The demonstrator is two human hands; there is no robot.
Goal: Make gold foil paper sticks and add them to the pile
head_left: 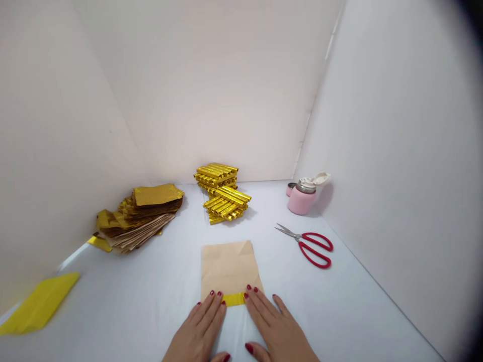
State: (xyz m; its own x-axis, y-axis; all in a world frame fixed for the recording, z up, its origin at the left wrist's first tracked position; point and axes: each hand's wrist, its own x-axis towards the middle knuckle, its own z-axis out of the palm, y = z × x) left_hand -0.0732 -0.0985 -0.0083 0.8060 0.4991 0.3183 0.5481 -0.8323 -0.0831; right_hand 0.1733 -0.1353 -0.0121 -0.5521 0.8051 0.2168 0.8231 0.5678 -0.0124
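A tan sheet of paper lies flat on the white table, its near edge folded over into a narrow gold strip. My left hand rests on the left end of that strip with its fingers stretched out flat. On the strip's right end lie the fingertips of my right hand, also stretched, with the thumb spread toward me. Both hands press down from above and grip nothing. Parts of the fold are hidden beneath the fingers.
Stacked gold paper rolls stand at the back middle. A pile of gold-faced sheets sits at the back left, and yellow paper nearer on the left. Red-handled scissors lie open at right, before a pink bottle. White walls enclose the table.
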